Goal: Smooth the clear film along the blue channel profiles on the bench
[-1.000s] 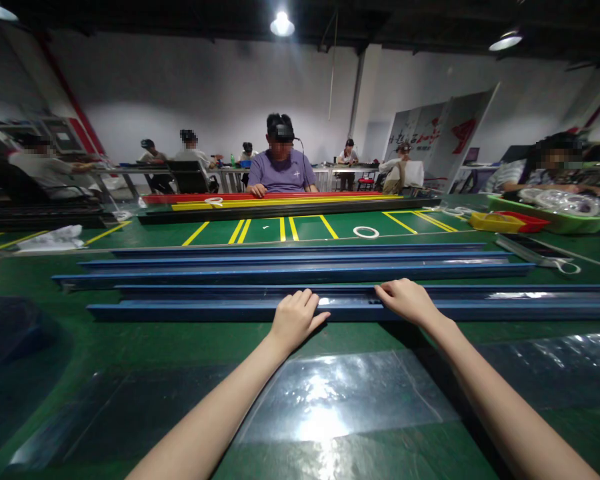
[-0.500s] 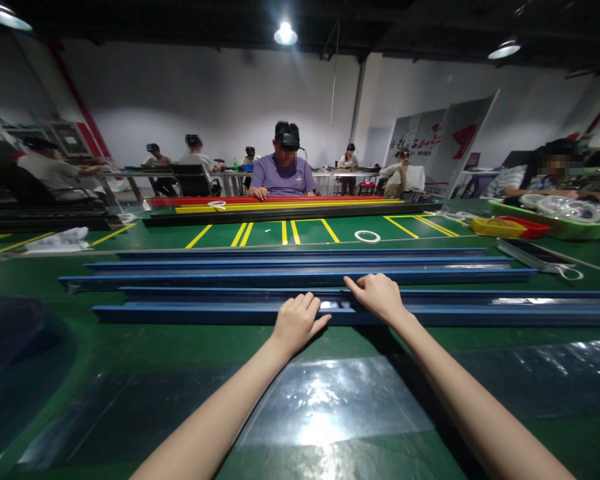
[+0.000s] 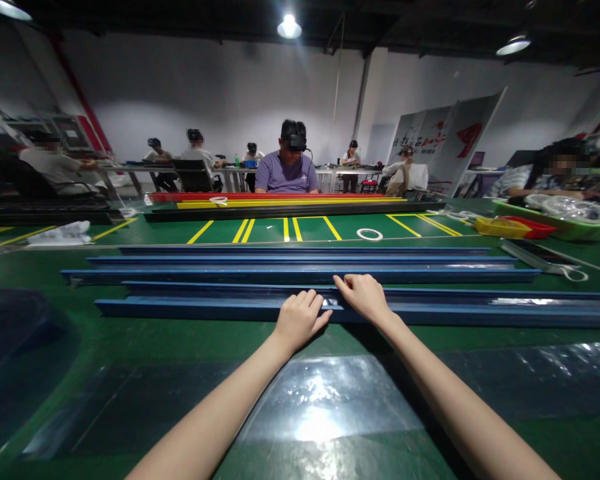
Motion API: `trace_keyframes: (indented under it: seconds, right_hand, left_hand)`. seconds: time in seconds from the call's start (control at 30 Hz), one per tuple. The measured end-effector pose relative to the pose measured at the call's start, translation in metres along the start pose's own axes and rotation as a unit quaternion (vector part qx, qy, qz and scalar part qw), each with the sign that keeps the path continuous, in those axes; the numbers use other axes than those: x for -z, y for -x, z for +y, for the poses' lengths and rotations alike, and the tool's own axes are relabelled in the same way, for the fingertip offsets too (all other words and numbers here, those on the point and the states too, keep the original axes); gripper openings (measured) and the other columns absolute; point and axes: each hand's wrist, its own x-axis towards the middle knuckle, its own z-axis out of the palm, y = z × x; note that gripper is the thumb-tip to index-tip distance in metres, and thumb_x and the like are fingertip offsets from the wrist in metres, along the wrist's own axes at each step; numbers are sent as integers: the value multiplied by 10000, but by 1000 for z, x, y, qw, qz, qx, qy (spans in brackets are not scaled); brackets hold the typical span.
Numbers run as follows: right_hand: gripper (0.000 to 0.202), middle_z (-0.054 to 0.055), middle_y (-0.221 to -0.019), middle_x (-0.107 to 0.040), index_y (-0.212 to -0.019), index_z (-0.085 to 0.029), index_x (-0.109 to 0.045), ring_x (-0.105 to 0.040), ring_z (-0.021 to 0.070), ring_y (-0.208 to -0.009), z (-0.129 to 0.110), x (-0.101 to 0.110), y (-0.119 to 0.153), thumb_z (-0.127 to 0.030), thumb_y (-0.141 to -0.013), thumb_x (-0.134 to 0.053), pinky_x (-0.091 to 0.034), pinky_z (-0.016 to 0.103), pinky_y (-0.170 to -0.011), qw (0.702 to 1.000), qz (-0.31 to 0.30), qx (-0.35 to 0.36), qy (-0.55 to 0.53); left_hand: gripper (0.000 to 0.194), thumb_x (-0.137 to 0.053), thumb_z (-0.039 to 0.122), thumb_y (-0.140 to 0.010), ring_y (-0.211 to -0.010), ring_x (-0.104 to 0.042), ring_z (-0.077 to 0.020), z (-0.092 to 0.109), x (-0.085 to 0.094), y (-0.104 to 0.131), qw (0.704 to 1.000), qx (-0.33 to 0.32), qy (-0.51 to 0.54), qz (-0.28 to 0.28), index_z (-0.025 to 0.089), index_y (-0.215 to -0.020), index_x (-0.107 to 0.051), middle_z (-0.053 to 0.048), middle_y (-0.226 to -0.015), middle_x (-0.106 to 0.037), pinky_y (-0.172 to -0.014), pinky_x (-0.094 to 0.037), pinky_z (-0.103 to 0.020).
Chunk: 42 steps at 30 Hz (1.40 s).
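A long blue channel-shaped profile (image 3: 200,309) lies across the green table in front of me. My left hand (image 3: 300,319) curls its fingers over the near wall of this profile, thumb pointing right. Just to its right, my right hand (image 3: 364,295) bends its fingers down into the same profile, with the thumb side toward the left; its fingertips are hidden. Between the hands, a shiny clear strip (image 3: 330,301) shows inside the groove. More blue profiles (image 3: 220,275) lie parallel just behind. A wide clear plastic sheet (image 3: 340,390) is spread on the table under my forearms.
Beyond lie red, yellow and black profiles (image 3: 280,212), with a person (image 3: 286,170) seated behind them. A white ring (image 3: 369,234) rests on the table. At right are a phone-like device (image 3: 543,257), a yellow tray (image 3: 500,227) and a green basin (image 3: 580,229).
My right hand has slid left along the blue profile, closer to my left hand. The left hand stays in place on the profile. The view has shifted slightly.
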Motion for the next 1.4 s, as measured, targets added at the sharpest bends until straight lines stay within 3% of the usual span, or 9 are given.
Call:
trace_keyframes:
  seconds: [0.33, 0.57, 0.93, 1.4]
  right_hand:
    - [614, 85, -670, -657, -657, -207, -652, -598, 189, -651, -2, -7, 2, -503, -867, -157, -308, 255, -536, 999, -18, 29, 15]
    - [319, 61, -781, -632, -738, -177, -576, -547, 164, -787, 0, -13, 4, -299, -864, -310, -324, 241, -645, 988, 107, 107, 15]
    - [316, 50, -791, -633, -741, -183, -572, -559, 148, -775, 1, -12, 2, -289, -866, -302, -329, 231, -610, 995, 51, 88, 2]
    - [427, 73, -720, -641, -650, -167, -621, -567, 153, -723, 20, -1, 10, -303, -861, -276, -301, 232, -530, 995, 25, 91, 43]
  left_hand:
    - [243, -378, 325, -853, -657, -489, -149, 0, -1, 1, 1000, 0, 2, 19, 179, -704, -503, -10, -671, -548, -567, -303, -279]
    - [234, -368, 264, -852, -641, -499, -146, -4, 3, 0, 999, -28, -14, 11, 176, -698, -521, -14, -646, -555, -567, -292, -289]
    - [335, -422, 485, -815, -706, -552, -178, -20, 12, -1, 988, -52, -25, -142, 168, -794, -529, -38, -749, -595, -560, -350, -266]
    - [330, -429, 481, -811, -719, -517, -177, -34, 25, 19, 990, -42, -59, -124, 161, -767, -494, -36, -751, -554, -589, -350, -279]
